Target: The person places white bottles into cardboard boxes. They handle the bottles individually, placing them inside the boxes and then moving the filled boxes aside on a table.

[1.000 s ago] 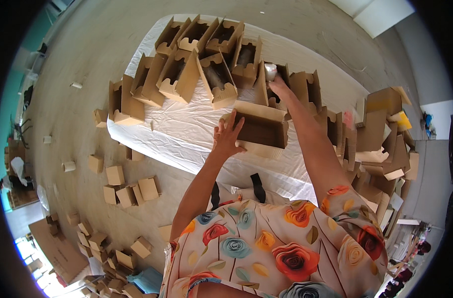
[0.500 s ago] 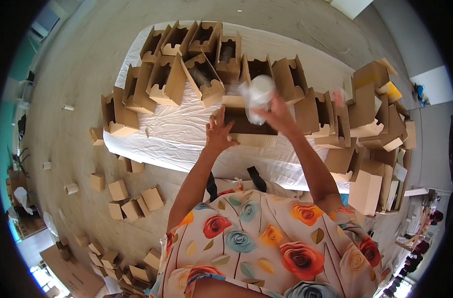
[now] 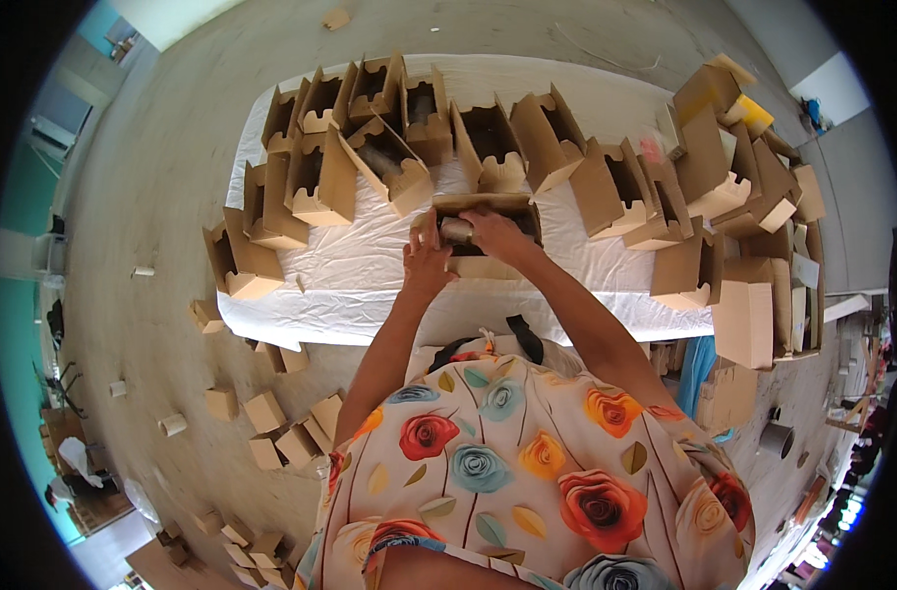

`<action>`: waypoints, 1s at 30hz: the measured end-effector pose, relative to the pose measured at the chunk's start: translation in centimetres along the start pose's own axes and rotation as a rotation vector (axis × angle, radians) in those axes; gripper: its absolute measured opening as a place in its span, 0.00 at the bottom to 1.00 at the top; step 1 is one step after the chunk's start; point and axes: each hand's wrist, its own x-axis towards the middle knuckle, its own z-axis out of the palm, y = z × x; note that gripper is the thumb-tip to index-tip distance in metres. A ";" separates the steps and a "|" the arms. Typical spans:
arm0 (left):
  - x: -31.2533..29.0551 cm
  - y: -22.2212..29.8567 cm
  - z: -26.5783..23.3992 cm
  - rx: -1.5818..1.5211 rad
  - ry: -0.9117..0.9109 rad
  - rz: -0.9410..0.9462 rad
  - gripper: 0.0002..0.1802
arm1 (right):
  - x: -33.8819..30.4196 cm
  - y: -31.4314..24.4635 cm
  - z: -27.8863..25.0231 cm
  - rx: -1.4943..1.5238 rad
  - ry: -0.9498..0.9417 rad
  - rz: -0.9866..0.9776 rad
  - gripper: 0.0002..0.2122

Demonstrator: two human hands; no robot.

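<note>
- Across the white-clothed table (image 3: 350,261), bearing an arc of open-topped brown cartons (image 3: 322,209), seemingly arranged for easy access from above.
- Toward its near edge, with a separate carton (image 3: 480,266) set broadside, likely for comfortable reach from both sides.
- With left hand (image 3: 427,264) at that carton's left end, fingers moderately spread against cardboard, probably for steadying.
- With right hand (image 3: 497,236) dipped inside, fingers narrowed around a greyish cylinder (image 3: 456,231) within the separate carton, fingertips partly hidden.
</note>
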 end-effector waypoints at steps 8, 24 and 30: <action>-3.3 -0.5 -1.0 -0.418 0.182 -0.013 0.56 | -10.6 4.5 -5.7 0.132 0.588 0.151 0.21; -1.2 -0.9 3.7 -0.773 0.253 -0.031 0.26 | -9.9 6.6 -2.2 0.360 0.414 0.110 0.09; 0.9 -0.9 4.9 -0.791 0.257 -0.275 0.17 | -8.3 8.6 -1.2 0.395 0.412 0.249 0.15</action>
